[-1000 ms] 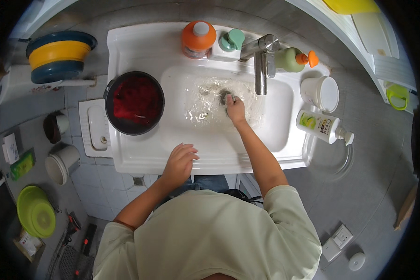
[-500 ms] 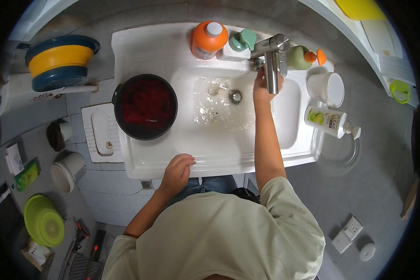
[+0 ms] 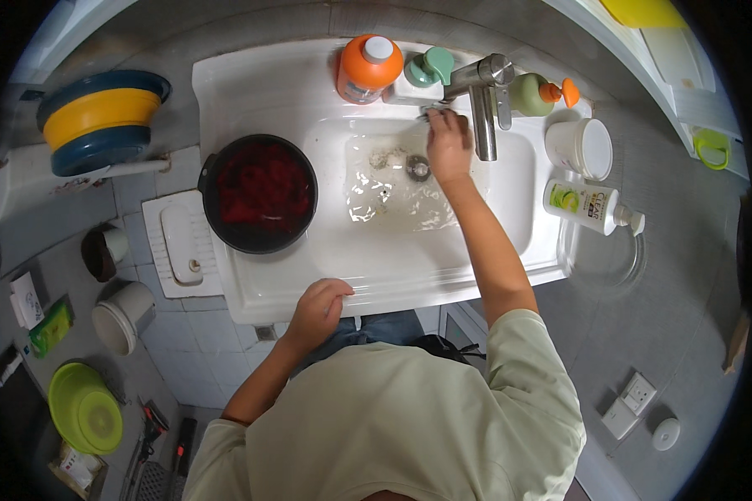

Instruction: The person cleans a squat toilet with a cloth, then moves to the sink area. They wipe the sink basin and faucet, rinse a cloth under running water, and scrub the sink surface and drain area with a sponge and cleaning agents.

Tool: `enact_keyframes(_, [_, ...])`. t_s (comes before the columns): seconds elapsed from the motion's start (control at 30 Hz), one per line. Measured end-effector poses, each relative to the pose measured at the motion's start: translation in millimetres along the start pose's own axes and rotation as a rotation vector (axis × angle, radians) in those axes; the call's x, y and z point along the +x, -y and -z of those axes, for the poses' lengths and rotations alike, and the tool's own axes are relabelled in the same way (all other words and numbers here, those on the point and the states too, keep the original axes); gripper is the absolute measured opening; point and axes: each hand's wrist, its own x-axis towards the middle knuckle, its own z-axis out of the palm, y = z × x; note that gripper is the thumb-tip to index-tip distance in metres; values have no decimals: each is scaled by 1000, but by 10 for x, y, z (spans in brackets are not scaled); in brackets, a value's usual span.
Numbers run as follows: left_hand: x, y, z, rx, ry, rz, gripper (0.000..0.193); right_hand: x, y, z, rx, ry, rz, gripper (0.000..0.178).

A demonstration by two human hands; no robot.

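Observation:
My right hand (image 3: 449, 144) reaches over the back of the white sink (image 3: 505, 225), left of the metal faucet (image 3: 483, 117). Its bent fingers are closed on a small grey-green thing (image 3: 426, 112), mostly hidden, whose kind I cannot make out. Below it, shallow rippling water (image 3: 384, 200) covers the basin floor around the drain (image 3: 418, 168). My left hand (image 3: 319, 307) rests at the sink's front rim, fingers loosely bent, nothing visible in it. On the left ledge stands a black pot (image 3: 210, 219) with dark red, wet contents (image 3: 263, 188).
Along the back ledge are an orange bottle (image 3: 368, 70), a white pump bottle with green top (image 3: 430, 68) and a green pump bottle (image 3: 530, 94). At right are a white tub (image 3: 595, 150), a white pump bottle (image 3: 578, 205) and a clear round lid (image 3: 603, 267). A soap dish (image 3: 181, 242) is left.
My right hand has moved left, out from behind the faucet, with the small grey-green thing at its fingertips. The left hand stays at the rim.

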Motion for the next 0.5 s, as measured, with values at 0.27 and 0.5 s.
enact_keyframes(0.27, [-34, 11, 25, 2, -34, 20, 17, -75, 346, -181, -50, -106, 24, 35])
enact_keyframes(0.5, [16, 84, -37, -505, -186, 382, 13, -55, 906, -258, 173, -114, 36, 31])
